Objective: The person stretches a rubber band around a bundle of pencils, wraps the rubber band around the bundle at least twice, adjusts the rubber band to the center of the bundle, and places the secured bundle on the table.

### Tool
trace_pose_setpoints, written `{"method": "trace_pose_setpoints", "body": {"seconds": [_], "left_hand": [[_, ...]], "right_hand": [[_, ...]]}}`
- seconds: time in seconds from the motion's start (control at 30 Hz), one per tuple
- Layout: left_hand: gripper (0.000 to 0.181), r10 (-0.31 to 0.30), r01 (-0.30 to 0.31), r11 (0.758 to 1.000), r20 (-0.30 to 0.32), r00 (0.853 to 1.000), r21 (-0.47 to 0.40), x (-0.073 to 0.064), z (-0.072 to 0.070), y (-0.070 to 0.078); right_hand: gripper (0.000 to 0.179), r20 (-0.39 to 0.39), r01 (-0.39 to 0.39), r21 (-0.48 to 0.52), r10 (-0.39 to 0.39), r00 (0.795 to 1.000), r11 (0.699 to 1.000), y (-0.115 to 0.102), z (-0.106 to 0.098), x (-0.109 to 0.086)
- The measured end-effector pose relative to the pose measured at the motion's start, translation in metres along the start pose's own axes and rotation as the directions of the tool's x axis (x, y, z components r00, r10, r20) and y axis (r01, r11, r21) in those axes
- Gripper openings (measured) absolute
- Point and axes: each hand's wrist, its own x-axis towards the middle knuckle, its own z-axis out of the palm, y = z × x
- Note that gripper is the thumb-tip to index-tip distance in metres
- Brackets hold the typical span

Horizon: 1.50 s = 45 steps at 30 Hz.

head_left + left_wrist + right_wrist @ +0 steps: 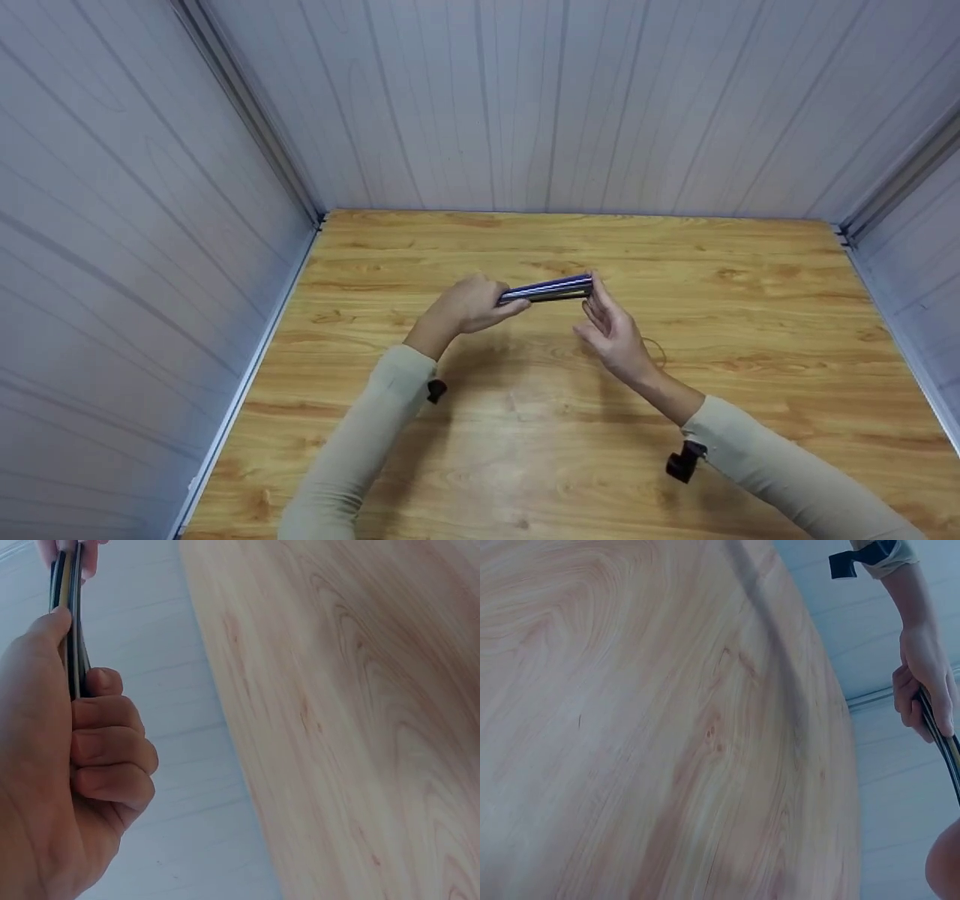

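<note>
While the thin stack of flat pieces (553, 289) hangs above the table, I log its long axis as running roughly left to right, tipped slightly up at the right end in the head view. Can't tell what the pieces are; edges read dark and blue. My left hand (466, 306) grips the left end, thumb on one side, fingers curled round the other. My right hand (616, 341) is at the far end, fingers fairly straight and touching it, thumb standing off, so no pinch there. Key relation, I'd judge: stack extends rightward out of the left grip, straight into the right fingertips; both hands equally near, one per end. By the right wrist, a thin brownish loop (663, 351). Below, wood-grain table (517, 465); behind, pale panelled wall (517, 112).
</note>
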Motion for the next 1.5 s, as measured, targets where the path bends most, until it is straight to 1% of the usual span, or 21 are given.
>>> {"method": "trace_pose_setpoints", "body": {"seconds": [0.13, 0.23, 0.3, 0.37, 0.53, 0.6, 0.67, 0.77, 0.83, 0.93, 1.0, 1.03, 1.1, 1.2, 1.27, 1.33, 1.43, 1.5], "left_hand": [[0.054, 0.014, -0.014, 0.997, -0.005, 1.000, 0.079, -0.001, 0.002, 0.001], [0.052, 0.034, -0.034, 0.993, 0.003, 0.999, 0.115, -0.003, 0.003, 0.002], [0.051, 0.047, -0.048, 0.992, 0.011, 0.999, 0.113, -0.003, 0.004, 0.003], [0.050, 0.056, -0.056, 0.993, 0.009, 0.998, 0.099, -0.004, 0.004, 0.002], [0.050, 0.037, -0.036, 0.997, -0.017, 0.999, 0.067, -0.006, 0.005, -0.003], [0.050, 0.032, -0.031, 0.998, -0.017, 0.999, 0.058, -0.007, 0.005, -0.006], [0.051, 0.035, -0.034, 0.998, -0.016, 0.999, 0.054, -0.008, 0.005, -0.007], [0.052, 0.040, -0.040, 0.998, -0.010, 0.999, 0.051, -0.009, 0.005, -0.010], [0.052, 0.033, -0.033, 0.998, -0.006, 0.999, 0.054, -0.011, 0.005, -0.011], [0.052, 0.016, -0.016, 0.998, -0.005, 1.000, 0.054, -0.012, 0.004, -0.014], [0.052, 0.010, -0.010, 0.999, -0.007, 1.000, 0.051, -0.012, 0.003, -0.015], [0.052, 0.008, -0.008, 0.999, -0.007, 1.000, 0.050, -0.012, 0.003, -0.015], [0.052, 0.006, -0.006, 0.999, -0.003, 1.000, 0.049, -0.012, 0.003, -0.015], [0.052, 0.009, -0.009, 0.999, 0.007, 1.000, 0.049, -0.012, 0.002, -0.014], [0.052, 0.012, -0.013, 0.999, 0.008, 1.000, 0.052, -0.012, 0.002, -0.014], [0.052, 0.014, -0.015, 0.999, 0.006, 1.000, 0.049, -0.011, 0.002, -0.013], [0.052, 0.017, -0.017, 0.999, 0.002, 1.000, 0.042, -0.011, 0.001, -0.012], [0.052, 0.020, -0.020, 0.999, 0.003, 1.000, 0.043, -0.010, 0.002, -0.010]], "right_hand": [[0.084, -0.010, -0.035, -0.027, 0.035, 0.999, 0.999, 0.002, 0.002, -0.002], [0.081, -0.027, -0.054, -0.028, 0.053, 0.998, 0.998, 0.005, 0.003, -0.004], [0.080, -0.033, -0.059, -0.025, 0.058, 0.998, 0.998, 0.005, 0.003, -0.004], [0.081, -0.021, -0.059, -0.027, 0.058, 0.998, 0.998, 0.005, 0.002, -0.004], [0.084, 0.053, -0.053, -0.008, 0.053, 0.997, 0.999, 0.007, -0.002, -0.005], [0.083, 0.074, -0.041, -0.006, 0.041, 0.996, 0.999, 0.009, -0.006, -0.006], [0.080, 0.074, -0.023, -0.006, 0.023, 0.997, 1.000, 0.013, -0.011, -0.008], [0.071, 0.044, 0.003, -0.028, -0.002, 0.999, 1.000, 0.019, -0.023, -0.011], [0.065, 0.021, 0.005, -0.037, -0.004, 1.000, 0.999, 0.024, -0.032, -0.014], [0.058, 0.017, 0.004, -0.107, -0.002, 1.000, 0.994, 0.029, -0.046, -0.016], [0.055, 0.031, 0.014, -0.199, -0.008, 0.999, 0.980, 0.032, -0.055, -0.016], [0.054, 0.044, 0.027, -0.263, -0.016, 0.999, 0.965, 0.034, -0.059, -0.015], [0.052, 0.076, 0.069, -0.382, -0.043, 0.996, 0.922, 0.036, -0.067, -0.012], [0.050, 0.132, 0.131, -0.506, -0.074, 0.989, 0.852, 0.040, -0.078, -0.007], [0.048, 0.175, 0.159, -0.544, -0.074, 0.982, 0.824, 0.042, -0.086, -0.004], [0.046, 0.226, 0.180, -0.566, -0.059, 0.972, 0.805, 0.046, -0.095, -0.001], [0.044, 0.288, 0.182, -0.590, -0.006, 0.958, 0.786, 0.053, -0.108, 0.001], [0.042, 0.310, 0.171, -0.610, 0.035, 0.950, 0.773, 0.059, -0.116, 0.001]]}}
